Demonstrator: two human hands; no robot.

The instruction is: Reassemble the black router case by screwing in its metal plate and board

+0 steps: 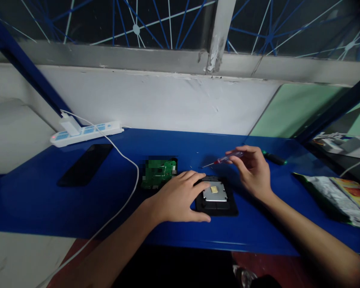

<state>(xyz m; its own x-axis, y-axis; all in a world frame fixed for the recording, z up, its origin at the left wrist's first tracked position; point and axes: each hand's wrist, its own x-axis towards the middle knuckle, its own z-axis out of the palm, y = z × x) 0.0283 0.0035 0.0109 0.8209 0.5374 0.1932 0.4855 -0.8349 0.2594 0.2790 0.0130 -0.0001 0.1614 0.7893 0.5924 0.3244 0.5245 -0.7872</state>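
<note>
My left hand point(181, 196) lies spread over the left side of a black square casing point(217, 209), its fingertips reaching the silver metal plate point(210, 196) set in it. A small yellowish square pad point(214, 189) sits on that plate. In my right hand point(253, 170) a small screwdriver point(228, 157) with a clear purple and red handle is held between thumb and fingers. Its tip points left, close to the tabletop behind the casing, where a few tiny bits lie, too small to name. Left of the casing rests a green circuit board point(159, 174), partly blurred by blocks.
A phone-like black slab point(85, 165) lies at left, near a white power strip point(88, 133) with a plugged-in charger. Its white cable point(137, 172) crosses the blue table point(174, 232). At right are a green-and-black tool handle point(275, 158) and a shiny packet point(333, 198).
</note>
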